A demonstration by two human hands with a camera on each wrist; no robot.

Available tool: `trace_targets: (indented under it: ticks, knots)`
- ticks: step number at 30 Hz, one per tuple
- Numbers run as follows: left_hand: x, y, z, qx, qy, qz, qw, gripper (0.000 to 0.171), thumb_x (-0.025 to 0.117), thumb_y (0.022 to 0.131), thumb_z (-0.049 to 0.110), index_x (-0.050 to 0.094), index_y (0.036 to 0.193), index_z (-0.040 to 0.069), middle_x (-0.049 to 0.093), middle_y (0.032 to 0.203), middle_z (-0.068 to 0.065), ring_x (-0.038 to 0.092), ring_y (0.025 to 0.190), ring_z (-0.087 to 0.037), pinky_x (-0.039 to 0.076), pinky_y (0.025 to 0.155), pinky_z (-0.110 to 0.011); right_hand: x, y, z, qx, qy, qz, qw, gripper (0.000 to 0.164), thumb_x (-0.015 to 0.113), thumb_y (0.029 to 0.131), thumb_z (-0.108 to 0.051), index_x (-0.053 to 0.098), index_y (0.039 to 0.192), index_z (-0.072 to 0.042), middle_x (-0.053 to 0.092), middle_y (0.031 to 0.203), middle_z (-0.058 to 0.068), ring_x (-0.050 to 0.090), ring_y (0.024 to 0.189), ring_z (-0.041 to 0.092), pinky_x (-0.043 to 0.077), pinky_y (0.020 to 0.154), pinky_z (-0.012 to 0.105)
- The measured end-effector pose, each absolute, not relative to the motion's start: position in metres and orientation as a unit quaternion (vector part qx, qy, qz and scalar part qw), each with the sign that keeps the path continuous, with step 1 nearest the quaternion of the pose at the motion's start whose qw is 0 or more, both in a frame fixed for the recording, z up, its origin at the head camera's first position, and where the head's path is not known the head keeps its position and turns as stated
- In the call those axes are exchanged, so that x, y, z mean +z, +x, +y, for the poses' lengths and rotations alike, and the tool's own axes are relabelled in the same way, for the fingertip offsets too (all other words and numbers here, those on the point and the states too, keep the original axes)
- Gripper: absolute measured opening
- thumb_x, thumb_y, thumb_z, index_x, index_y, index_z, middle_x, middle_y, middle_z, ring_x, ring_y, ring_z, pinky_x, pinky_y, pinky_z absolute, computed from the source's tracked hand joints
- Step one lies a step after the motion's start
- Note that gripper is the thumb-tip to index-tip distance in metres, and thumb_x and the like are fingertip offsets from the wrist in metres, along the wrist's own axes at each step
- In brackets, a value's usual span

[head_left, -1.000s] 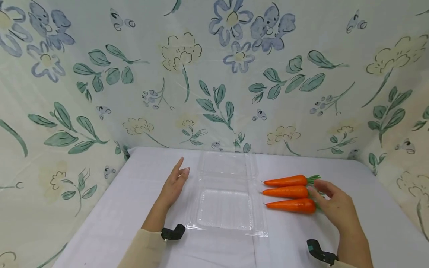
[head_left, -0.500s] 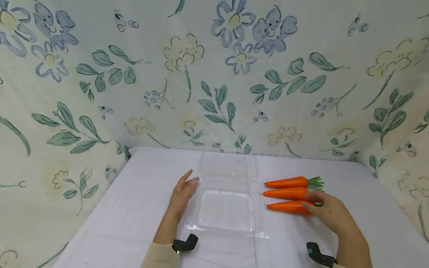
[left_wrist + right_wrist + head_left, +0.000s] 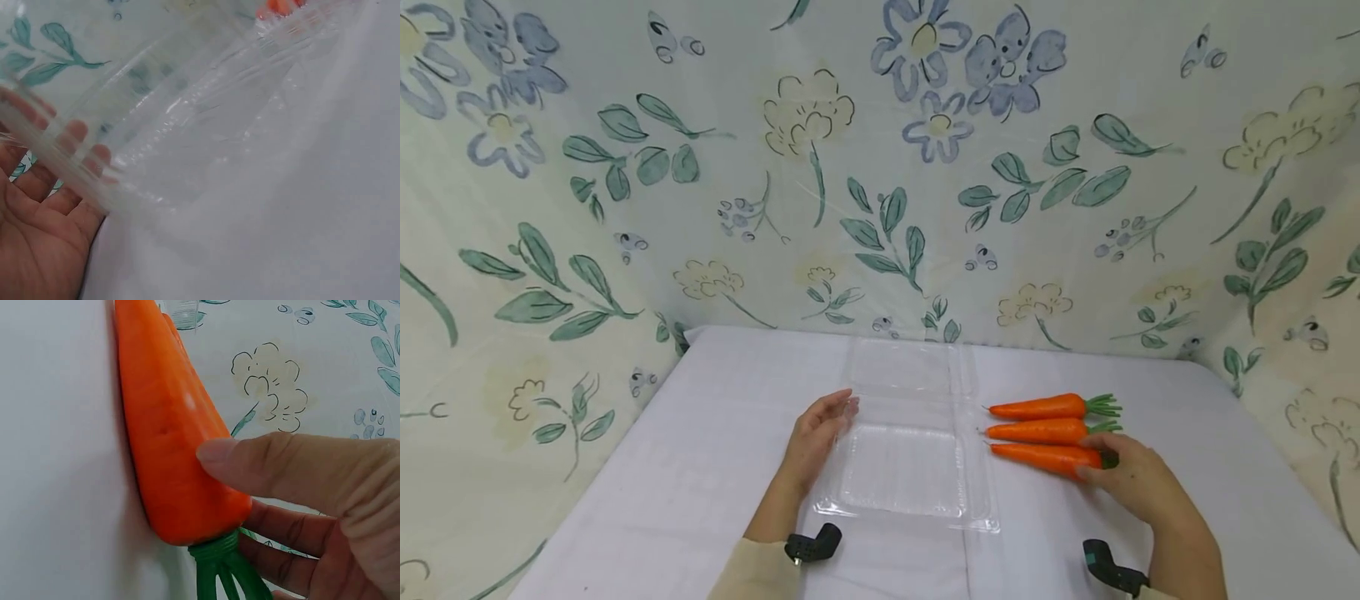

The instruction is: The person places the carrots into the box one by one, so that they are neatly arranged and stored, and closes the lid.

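At the front of the row of carrots, my right hand (image 3: pixel 1138 479) pinches the nearest orange carrot (image 3: pixel 1037 457) by its thick end. In the right wrist view, the thumb lies on top of this carrot (image 3: pixel 165 437) and the fingers are partly hidden behind it, by the green stalks (image 3: pixel 231 575). My left hand (image 3: pixel 815 437) is at the left edge of a clear plastic clamshell box (image 3: pixel 917 518), which lies with its lid spread backward. Through the plastic in the left wrist view, loosely bent fingers (image 3: pixel 75 134) show beside the rim; whether they press on it is unclear.
Two more carrots lie behind the held one, a middle carrot (image 3: pixel 1037 431) and a far carrot (image 3: pixel 1041 407), tips toward the box. A white cloth (image 3: pixel 715 433) covers the table. Flowered fabric (image 3: pixel 880 208) hangs behind and at both sides.
My right hand has come down from the stalks onto the front carrot and taken hold, turning it slightly. My left hand has moved right to the box's left edge.
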State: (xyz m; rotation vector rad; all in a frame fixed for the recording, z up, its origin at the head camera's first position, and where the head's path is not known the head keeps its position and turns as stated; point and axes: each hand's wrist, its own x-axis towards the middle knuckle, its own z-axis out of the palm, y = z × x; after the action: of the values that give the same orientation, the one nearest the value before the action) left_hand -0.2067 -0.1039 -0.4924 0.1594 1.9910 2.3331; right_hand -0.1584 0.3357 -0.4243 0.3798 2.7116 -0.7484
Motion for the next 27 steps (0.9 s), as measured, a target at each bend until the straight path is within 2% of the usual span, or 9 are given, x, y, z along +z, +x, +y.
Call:
trace_targets:
  ticks: [4, 9, 14, 22, 27]
  knots:
    - [-0.4907, -0.2065, -0.1023, 0.762, 0.044, 0.645, 0.024, 0.047, 0.054, 0.094, -0.001, 0.054, 0.141, -0.001, 0.056, 0.148, -0.02, 0.055, 0.139, -0.035, 0.049, 0.109, -0.025, -0.4225, -0.1601, 0.3362, -0.269, 0.124, 0.943, 0.151, 0.074, 0.08, 0.085, -0.042, 0.054, 0.143, -0.004, 0.052, 0.14, 0.031, 0.052, 0.12, 0.046, 0.052, 0.091, 0.064]
    - [-0.4899, -0.207, -0.1002, 0.759, 0.027, 0.65, 0.023, 0.045, 0.056, 0.093, 0.0, 0.057, 0.138, 0.001, 0.061, 0.144, -0.019, 0.059, 0.135, -0.034, 0.051, 0.108, -0.027, -0.4248, -0.1603, 0.339, -0.288, 0.129, 0.936, 0.159, 0.078, 0.08, 0.085, -0.045, 0.051, 0.144, -0.004, 0.055, 0.137, 0.03, 0.056, 0.115, 0.042, 0.055, 0.085, 0.056]
    - [-0.4912, -0.2082, -0.1003, 0.754, 0.02, 0.656, 0.02, 0.045, 0.056, 0.092, -0.001, 0.059, 0.137, 0.002, 0.063, 0.142, -0.018, 0.061, 0.133, -0.033, 0.051, 0.107, -0.025, -0.4265, -0.1603, 0.3411, -0.293, 0.126, 0.933, 0.169, 0.085, 0.079, 0.083, -0.053, 0.049, 0.145, -0.003, 0.054, 0.139, 0.031, 0.056, 0.117, 0.042, 0.053, 0.087, 0.059]
    - [-0.4914, -0.2089, -0.101, 0.75, 0.021, 0.661, 0.023, 0.045, 0.056, 0.093, 0.0, 0.058, 0.138, 0.002, 0.063, 0.142, -0.017, 0.061, 0.132, -0.032, 0.048, 0.113, -0.035, -0.4276, -0.1606, 0.3394, -0.28, 0.127, 0.935, 0.176, 0.092, 0.081, 0.078, -0.057, 0.049, 0.144, -0.002, 0.05, 0.142, 0.035, 0.052, 0.12, 0.049, 0.049, 0.092, 0.069]
    - [-0.4905, -0.2073, -0.1005, 0.751, 0.022, 0.66, 0.022, 0.045, 0.055, 0.092, -0.001, 0.058, 0.137, 0.002, 0.063, 0.141, -0.018, 0.062, 0.132, -0.033, 0.05, 0.111, -0.033, -0.4276, -0.1594, 0.3386, -0.283, 0.13, 0.934, 0.177, 0.092, 0.082, 0.077, -0.057, 0.05, 0.144, -0.002, 0.051, 0.141, 0.033, 0.054, 0.119, 0.045, 0.051, 0.09, 0.065]
